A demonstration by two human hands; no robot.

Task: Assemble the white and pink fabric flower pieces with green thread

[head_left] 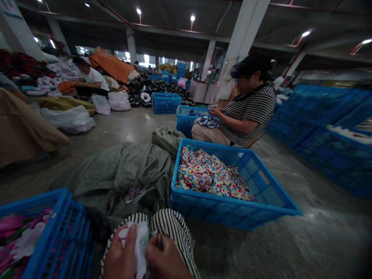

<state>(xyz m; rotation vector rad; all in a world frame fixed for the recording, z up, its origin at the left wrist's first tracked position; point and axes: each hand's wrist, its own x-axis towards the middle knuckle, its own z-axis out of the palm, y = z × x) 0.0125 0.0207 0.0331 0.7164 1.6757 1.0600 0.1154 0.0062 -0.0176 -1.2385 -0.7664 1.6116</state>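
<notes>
white cloth piece (142, 248) over striped knees (172, 221), pinched in left hand (120, 254) fingers; right hand (167, 255) fingers grip a dark object (type unclear). risk: loose left pinch could let cloth slip.

No word, number or brand is showing legibly. A small white sticker (54, 215) is sitting near the corner of the blue crate (63, 197) at the lower left, its face appearing too small to read. On the pale pillar (21, 33) at the upper left, reddish marks (9, 3) are standing above a blue line (13, 16), both blurring beyond reading.
</notes>
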